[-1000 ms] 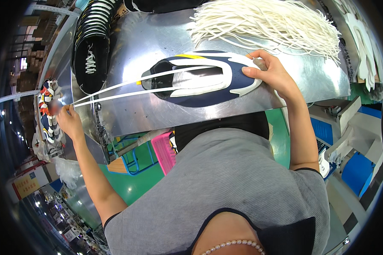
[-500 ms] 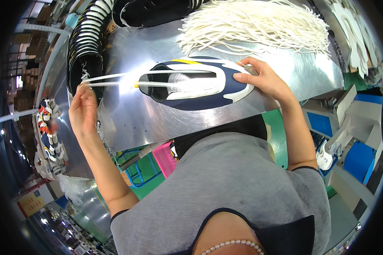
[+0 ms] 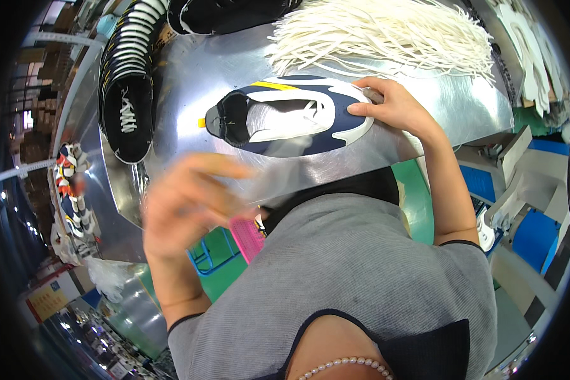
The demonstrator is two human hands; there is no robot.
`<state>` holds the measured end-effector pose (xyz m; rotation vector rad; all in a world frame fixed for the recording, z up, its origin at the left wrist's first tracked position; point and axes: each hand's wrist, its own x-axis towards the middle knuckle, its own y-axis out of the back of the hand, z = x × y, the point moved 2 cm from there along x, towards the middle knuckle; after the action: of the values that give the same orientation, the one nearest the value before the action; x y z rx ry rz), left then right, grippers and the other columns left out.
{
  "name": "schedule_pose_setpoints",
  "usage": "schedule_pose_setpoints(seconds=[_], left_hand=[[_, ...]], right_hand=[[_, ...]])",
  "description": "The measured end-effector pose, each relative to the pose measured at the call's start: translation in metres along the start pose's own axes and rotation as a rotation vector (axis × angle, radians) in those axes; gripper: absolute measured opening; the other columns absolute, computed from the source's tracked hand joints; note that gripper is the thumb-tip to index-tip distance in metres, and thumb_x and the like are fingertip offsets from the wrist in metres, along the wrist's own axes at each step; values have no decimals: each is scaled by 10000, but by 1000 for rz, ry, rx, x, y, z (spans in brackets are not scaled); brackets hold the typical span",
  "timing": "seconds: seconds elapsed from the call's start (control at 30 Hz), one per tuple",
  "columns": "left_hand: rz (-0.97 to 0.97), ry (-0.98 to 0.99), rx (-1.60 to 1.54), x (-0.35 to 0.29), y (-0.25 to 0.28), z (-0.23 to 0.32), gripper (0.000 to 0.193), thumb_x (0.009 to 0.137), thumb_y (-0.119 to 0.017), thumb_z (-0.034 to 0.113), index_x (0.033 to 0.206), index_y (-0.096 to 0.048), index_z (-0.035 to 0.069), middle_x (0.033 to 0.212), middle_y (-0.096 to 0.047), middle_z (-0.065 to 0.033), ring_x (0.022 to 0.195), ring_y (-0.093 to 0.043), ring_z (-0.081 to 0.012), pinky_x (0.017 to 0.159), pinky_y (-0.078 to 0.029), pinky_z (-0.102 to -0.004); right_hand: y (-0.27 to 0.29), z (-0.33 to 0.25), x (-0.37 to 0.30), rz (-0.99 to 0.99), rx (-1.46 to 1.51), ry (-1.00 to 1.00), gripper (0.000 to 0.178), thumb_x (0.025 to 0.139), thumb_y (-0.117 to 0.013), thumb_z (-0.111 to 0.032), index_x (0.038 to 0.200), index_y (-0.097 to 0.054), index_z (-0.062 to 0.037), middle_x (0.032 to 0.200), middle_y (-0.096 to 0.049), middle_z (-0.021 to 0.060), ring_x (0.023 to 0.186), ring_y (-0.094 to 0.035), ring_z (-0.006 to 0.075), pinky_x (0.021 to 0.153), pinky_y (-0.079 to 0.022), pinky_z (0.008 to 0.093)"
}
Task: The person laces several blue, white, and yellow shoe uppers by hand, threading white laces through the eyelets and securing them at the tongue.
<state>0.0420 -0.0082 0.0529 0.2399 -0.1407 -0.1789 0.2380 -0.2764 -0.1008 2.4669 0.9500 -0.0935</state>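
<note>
And here's the shoe (image 3: 323,123), navy and white with a yellow stripe, lying on the metal table (image 3: 190,69), toe toward the person's right. The right hand (image 3: 368,96) has that toe pinched between thumb and fingers, with a small greyish thing (image 3: 375,96) tucked in the grip. Over to the near left of the shoe, the left hand (image 3: 199,196) is one big blur! Pale streaks run between it and the shoe, possibly lace, but I can't tell whether those fingers are spread or closed on anything. White laces (image 3: 386,38) heap up beyond the shoe, a row of black shoes (image 3: 130,114) stands left of it.
</note>
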Motion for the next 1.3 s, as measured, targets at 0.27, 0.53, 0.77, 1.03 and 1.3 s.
schedule_pose_setpoints(seconds=[0.27,0.53,0.77,1.03,1.3], left_hand=[[186,-163,669,84,-45,-37,72,821,-707,-15,883,-672,-8,1163,-602,-119,914,-592,-170,810,-486,-281],[323,41,733,73,-44,-66,118,869,-703,44,978,-679,8,978,-655,-54,778,-560,-113,678,-439,-228],[-7,838,-492,89,-35,-124,524,1029,-474,481,1199,-629,10,1085,-666,-109,969,-633,-168,887,-489,-295],[382,607,-44,70,-68,-114,243,921,-711,229,1042,-692,19,873,-707,-24,713,-646,-81,595,-483,-213],[428,364,-46,66,-72,-119,260,894,-722,108,1116,-680,-21,1048,-708,-58,937,-666,-112,815,-517,-244]], right_hand=[[-21,-41,-22,192,484,205,255,895,-736,-198,1079,-715,-22,860,-660,-6,774,-557,53,676,-465,215],[-51,-45,-7,79,777,35,185,884,-742,-153,988,-688,-9,805,-633,-25,742,-540,35,653,-432,202],[-74,-25,12,333,416,49,396,775,-808,-180,1119,-666,-44,957,-729,164,893,-713,276,785,-538,355],[-69,-43,-5,331,175,36,399,771,-814,-153,1125,-652,-67,808,-691,99,714,-657,193,688,-514,316],[-66,-48,-11,309,87,140,345,814,-770,-193,1099,-638,-50,853,-702,135,806,-708,255,727,-532,344]])
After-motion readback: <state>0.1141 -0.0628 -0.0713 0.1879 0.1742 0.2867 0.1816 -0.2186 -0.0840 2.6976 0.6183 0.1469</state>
